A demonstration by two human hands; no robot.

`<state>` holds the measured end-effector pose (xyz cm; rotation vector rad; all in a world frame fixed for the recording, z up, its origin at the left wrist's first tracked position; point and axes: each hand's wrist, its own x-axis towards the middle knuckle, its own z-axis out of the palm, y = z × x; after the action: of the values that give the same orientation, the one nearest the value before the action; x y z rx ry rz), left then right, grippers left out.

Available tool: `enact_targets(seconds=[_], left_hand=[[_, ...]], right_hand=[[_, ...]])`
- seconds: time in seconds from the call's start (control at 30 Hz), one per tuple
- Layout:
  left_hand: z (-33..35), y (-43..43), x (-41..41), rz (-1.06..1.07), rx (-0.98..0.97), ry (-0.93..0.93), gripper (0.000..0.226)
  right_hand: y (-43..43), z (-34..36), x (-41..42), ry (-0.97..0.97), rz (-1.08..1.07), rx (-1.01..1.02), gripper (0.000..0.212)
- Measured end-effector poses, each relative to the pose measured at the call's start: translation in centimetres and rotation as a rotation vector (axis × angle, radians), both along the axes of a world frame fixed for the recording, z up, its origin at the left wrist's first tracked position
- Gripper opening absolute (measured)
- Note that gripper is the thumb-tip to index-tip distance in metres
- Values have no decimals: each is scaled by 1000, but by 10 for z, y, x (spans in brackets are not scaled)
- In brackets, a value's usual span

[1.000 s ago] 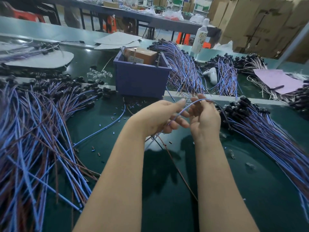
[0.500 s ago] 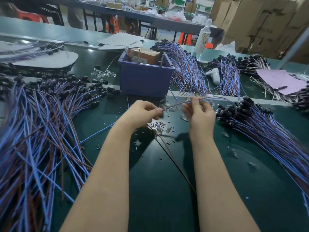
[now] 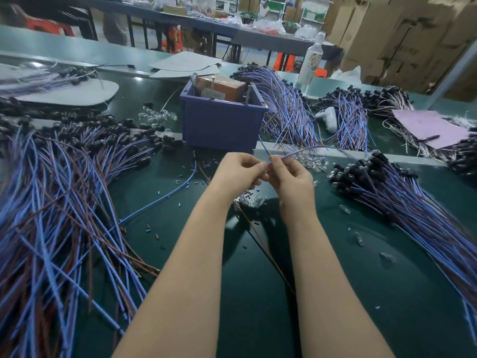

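Observation:
Both hands meet above the dark green table (image 3: 258,293), just in front of a purple bin (image 3: 222,122). My right hand (image 3: 291,179) pinches the end of a thin blue wire (image 3: 304,150) that arcs away to the right. My left hand (image 3: 237,174) has its fingertips curled against that same wire end; what it pinches there is too small to make out. A brown and a black wire (image 3: 265,251) trail from under the hands toward me.
A large heap of blue and brown wires (image 3: 51,215) fills the left. A bundle with black caps (image 3: 402,200) lies at the right. Small clear bulbs (image 3: 313,161) and tiny sleeve pieces (image 3: 180,182) litter the middle. A white bottle (image 3: 311,63) and a pink sheet (image 3: 428,127) sit behind.
The hands separated briefly, then came back together fingertip to fingertip. The blue wire's loop over the right hand has straightened into a low arc to the right.

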<state>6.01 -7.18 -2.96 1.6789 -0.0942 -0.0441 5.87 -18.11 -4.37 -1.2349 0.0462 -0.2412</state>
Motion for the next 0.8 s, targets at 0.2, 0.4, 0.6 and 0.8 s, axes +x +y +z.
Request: enact_targets(seconds=[0.2,0.4,0.6,0.8], left_hand=[[-7,11,-3,8,-70,66,21],[-5,15,-4,-2,-110,104,23],[-6,29,1,257,-174,70,26],[-7,14,-1,446,279,-122,34]], right_hand=[[3,-2,2,36,-42,22,19],[7,0,2,52,-22,151,21],[-11,6,1,52,-151,330,16],[8,7,-3,66,-47,316,13]])
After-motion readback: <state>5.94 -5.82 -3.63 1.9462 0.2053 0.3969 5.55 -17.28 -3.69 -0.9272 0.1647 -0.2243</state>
